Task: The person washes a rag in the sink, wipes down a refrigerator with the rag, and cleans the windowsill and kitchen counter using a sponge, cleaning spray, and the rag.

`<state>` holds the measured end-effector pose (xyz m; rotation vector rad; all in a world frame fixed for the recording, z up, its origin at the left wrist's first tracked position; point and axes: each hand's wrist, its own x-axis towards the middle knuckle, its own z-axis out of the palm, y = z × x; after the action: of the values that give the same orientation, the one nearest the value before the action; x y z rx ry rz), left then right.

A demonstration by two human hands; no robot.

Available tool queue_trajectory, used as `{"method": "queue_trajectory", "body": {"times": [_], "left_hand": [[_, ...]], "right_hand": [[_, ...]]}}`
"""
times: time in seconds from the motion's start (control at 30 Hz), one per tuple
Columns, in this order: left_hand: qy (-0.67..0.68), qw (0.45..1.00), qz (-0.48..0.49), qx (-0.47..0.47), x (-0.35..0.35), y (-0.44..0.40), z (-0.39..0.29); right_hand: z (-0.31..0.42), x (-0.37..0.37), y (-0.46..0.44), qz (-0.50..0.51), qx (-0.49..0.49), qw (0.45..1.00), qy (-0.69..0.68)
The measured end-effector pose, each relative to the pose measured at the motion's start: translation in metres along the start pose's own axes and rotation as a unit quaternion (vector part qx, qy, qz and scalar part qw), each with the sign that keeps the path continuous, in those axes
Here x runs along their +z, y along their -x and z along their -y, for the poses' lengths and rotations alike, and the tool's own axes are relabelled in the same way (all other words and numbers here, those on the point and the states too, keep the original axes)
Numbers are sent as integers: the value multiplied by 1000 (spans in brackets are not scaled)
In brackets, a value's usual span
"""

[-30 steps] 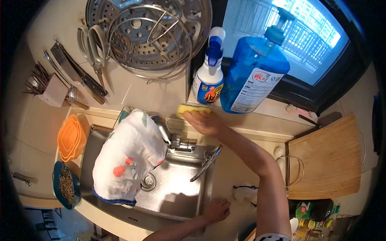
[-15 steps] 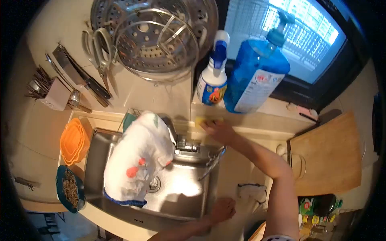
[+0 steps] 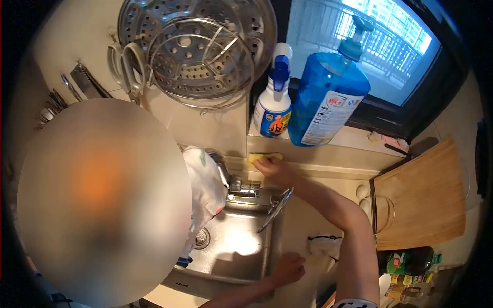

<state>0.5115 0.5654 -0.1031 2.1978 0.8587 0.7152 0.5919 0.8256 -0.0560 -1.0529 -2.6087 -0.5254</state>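
- My right hand (image 3: 277, 172) is closed narrowly on a yellow sponge (image 3: 266, 155), fingertips bent against its near side.
- That sponge is at the far side, beyond the tap (image 3: 244, 187), by the pale wall strip (image 3: 328, 158) under the window ledge. It seems to touch the strip; how firmly I press, I cannot tell.
- I judge the work to be partway along: the sponge is in my grip and up at that surface, neither rinsed nor put down.
- I see no edge between rubbed and unrubbed stretches of the strip, so how much is done and how much is left, I cannot tell.
- Just beyond the sponge, a white spray bottle (image 3: 273, 113) and a blue pump bottle (image 3: 328, 97) stand on the ledge.
- My left hand (image 3: 288, 269) is near, just right of the sink (image 3: 241, 264), fingers curled in. I see nothing in it, though its palm is hidden.
- A white cloth (image 3: 205, 179) lies over the sink's left part; further left, a big blur hides everything.
- To the right, well apart from the sponge, is a wooden board (image 3: 421, 200).
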Motion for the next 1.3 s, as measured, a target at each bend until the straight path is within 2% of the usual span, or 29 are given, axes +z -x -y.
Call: {"method": "queue_trajectory", "body": {"times": [0.03, 0.07, 0.13, 0.17, 0.23, 0.27, 0.33, 0.37, 0.43, 0.47, 0.53, 0.57, 0.63, 0.67, 0.7, 0.73, 0.77, 0.8, 0.83, 0.9, 0.93, 1.07, 1.17, 1.27, 1.3], "left_hand": [[-3, 999, 41, -11, -1, 0, -2], [-1, 999, 43, -11, -2, 3, -3], [20, 999, -30, 4, 2, 3, -3], [22, 999, -35, 8, 11, 3, 2], [-3, 1000, -18, 22, 30, 13, 11], [-7, 1000, -12, 25, 28, 11, 11], [-13, 999, -44, 12, 17, 8, 4], [-15, 999, -39, 20, 10, 2, 2], [-32, 989, 124, -71, 2, -5, -7], [-23, 989, 135, -57, 6, -2, -6], [-4, 1000, 8, -18, 17, 4, 1], [2, 1000, 16, -6, 16, 2, 0], [-25, 999, -38, 27, 10, -1, -3], [-22, 999, -30, 35, 12, 1, -2], [-41, 999, -3, 17, 16, 5, 1], [-59, 998, 22, 2, 20, 7, 2], [-52, 998, 30, 13, 19, 6, -1], [-57, 998, 24, 10, 17, 4, -2], [-62, 998, 17, 8, 16, 2, -2], [-47, 998, 21, 30, 15, 4, 1], [-44, 998, 17, 45, 15, 3, 3], [-46, 998, 11, 36, 5, -4, -5], [-40, 999, 19, 22, 9, -1, -2], [-51, 998, -2, 30, 11, 2, -3], [-52, 998, -17, 40, 10, 0, -3]], "right_hand": [[-1, -1, 5, 90, 44, 995, -15], [-6, -4, 12, 92, 47, 995, -15], [-22, -11, 19, 2, -129, 976, 175], [-25, -15, 8, 4, -133, 975, 180], [-15, -12, -16, -162, -91, 974, 129], [-9, -18, -29, -166, -83, 974, 131], [0, -34, -43, -3, 38, 997, -67], [-7, -35, -38, -6, 45, 997, -62], [-25, -32, -6, -174, 1, 984, 26], [-36, -30, 19, -149, -14, 982, 117], [-59, -43, 83, -87, 62, 984, 144], [-75, -51, 115, -16, 216, 976, -20], [-100, -76, 175, 52, 329, 941, -57], [-107, -89, 192, 56, 293, 952, 73], [-107, -90, 199, 59, 304, 948, 78], [-107, -86, 202, -59, 381, 907, 170], [-106, -86, 200, -179, 455, 842, 229], [-97, -74, 189, -259, 473, 819, 196], [-77, -59, 155, -296, 445, 837, 118], [-42, -35, 100, -249, 361, 898, -41], [-34, -33, 92, -226, 342, 909, -73], [-66, -52, 133, -260, 359, 894, -66], [-113, -79, 164, -428, 535, 714, -141], [-134, -94, 181, -561, 661, 456, -201], [-139, -71, 189, -563, 660, 456, -200]]}}
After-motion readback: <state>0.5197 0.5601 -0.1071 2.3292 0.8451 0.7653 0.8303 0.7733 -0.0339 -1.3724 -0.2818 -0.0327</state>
